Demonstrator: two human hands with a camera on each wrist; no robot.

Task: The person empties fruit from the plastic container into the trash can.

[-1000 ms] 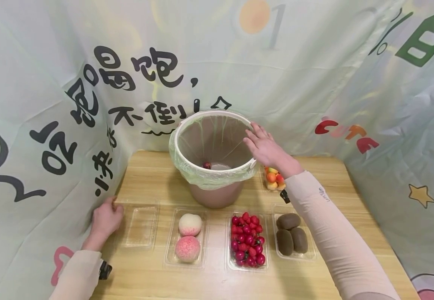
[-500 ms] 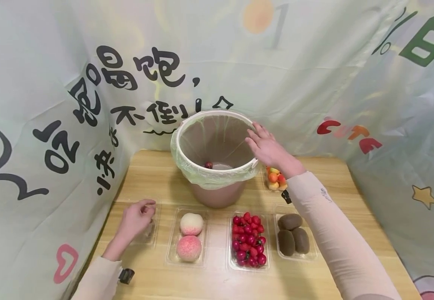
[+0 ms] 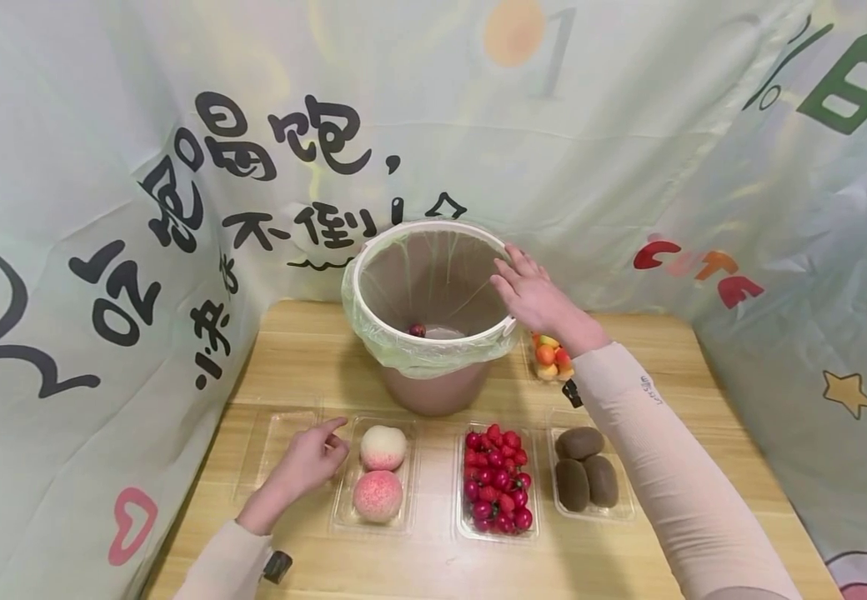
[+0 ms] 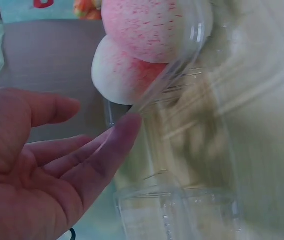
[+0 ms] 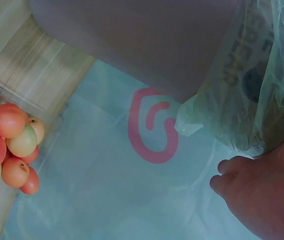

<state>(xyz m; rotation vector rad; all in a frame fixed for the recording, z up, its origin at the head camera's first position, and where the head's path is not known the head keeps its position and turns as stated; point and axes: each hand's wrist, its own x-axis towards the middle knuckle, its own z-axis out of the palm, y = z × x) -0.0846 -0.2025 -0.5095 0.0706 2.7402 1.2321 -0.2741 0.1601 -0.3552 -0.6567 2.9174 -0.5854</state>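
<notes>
My left hand [image 3: 306, 460] holds nothing, its index finger stretched toward the clear plastic tray [image 3: 338, 512] with two peaches. In the left wrist view that fingertip is right at the tray's rim, just below the pink-and-white peaches [image 4: 124, 75]. Beneath and left of the hand lies a second clear tray [image 3: 272, 433] with nothing in it. My right hand [image 3: 534, 296] rests on the right side of the white rim of a mauve bin [image 3: 433, 392], fingers extended. A light green bag lines the bin, and a small dark red fruit [image 3: 418, 331] lies at its bottom.
Right of the peaches stand a tray of red cherries and strawberries [image 3: 497, 479] and one with three kiwis [image 3: 587, 471]. Small orange-red fruits [image 5: 11, 142] sit in a tray behind my right forearm. Printed cloth walls [image 3: 553, 183] enclose the wooden table [image 3: 433, 567].
My left hand has moved right, from the empty tray's left side, across it, to the peach tray's edge. The right hand has stayed on the bin rim.
</notes>
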